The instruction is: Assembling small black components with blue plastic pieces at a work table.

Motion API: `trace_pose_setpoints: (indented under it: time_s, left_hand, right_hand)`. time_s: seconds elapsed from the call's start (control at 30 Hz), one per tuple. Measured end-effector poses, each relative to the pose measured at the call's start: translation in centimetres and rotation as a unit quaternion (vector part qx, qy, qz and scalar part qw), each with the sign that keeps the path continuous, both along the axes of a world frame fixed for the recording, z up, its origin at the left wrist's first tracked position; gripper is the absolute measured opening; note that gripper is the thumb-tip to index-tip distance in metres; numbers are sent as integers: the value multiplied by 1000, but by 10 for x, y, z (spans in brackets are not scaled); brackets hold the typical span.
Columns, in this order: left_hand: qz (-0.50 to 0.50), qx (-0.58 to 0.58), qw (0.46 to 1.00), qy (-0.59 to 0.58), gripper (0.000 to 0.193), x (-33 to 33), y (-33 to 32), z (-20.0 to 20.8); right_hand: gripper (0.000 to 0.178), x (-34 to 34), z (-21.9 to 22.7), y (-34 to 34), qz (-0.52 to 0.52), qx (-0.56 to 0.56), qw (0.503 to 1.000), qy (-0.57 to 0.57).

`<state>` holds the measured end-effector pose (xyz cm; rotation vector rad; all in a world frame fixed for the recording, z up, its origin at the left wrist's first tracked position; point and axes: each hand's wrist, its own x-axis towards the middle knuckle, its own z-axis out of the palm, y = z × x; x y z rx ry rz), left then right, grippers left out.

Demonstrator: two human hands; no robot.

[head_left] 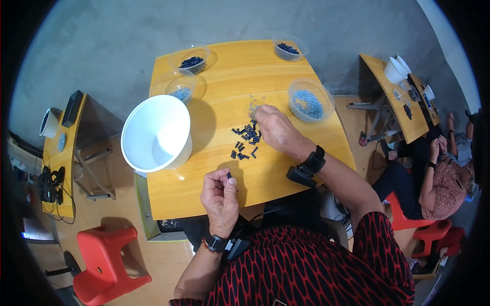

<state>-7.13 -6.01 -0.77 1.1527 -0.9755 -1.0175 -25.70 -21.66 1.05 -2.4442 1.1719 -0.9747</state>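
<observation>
My left hand point(220, 199) is closed near the table's front edge, pinching a small black plastic part point(228, 175) between thumb and forefinger. Farther off, my right hand point(278, 131) reaches down to the table with curled fingers, at a small scatter of clear pieces point(252, 102). Its fingertips are partly hidden, and whatever they hold cannot be made out. Between the hands lies a loose pile of small black parts point(248, 133). To the right of my right hand stands a clear round tub point(329, 102) of pale bluish small pieces.
A big white bucket point(133, 133) stands on the table's left side, by another tub of bluish pieces point(180, 94). Two tubs of black parts point(192, 61) point(287, 48) are at the back. A red stool point(102, 255) is at lower left; another person point(443, 191) sits at right.
</observation>
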Motion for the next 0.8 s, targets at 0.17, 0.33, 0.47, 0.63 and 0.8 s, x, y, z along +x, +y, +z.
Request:
trace_pose_setpoints:
  time_s: [0.17,0.33,0.47,0.63,0.8]
  left_hand:
    - [-7,-17,1000,-19,17,2,0,-6]
    - [-9,-19,999,-26,17,2,0,-6]
    - [-8,-19,999,-37,17,2,0,-6]
    - [-1,-17,999,-38,17,2,0,-7]
    - [-5,-11,1000,7,19,-3,-1,-1]
  right_hand:
    - [25,0,1,6,35,-10,997,62]
    - [28,-1,-4,13,55,-11,998,12]
    - [31,4,-1,3,64,-32,997,16]
    - [31,16,6,8,83,-20,996,41]
    - [27,4,2,3,74,-7,997,-1]
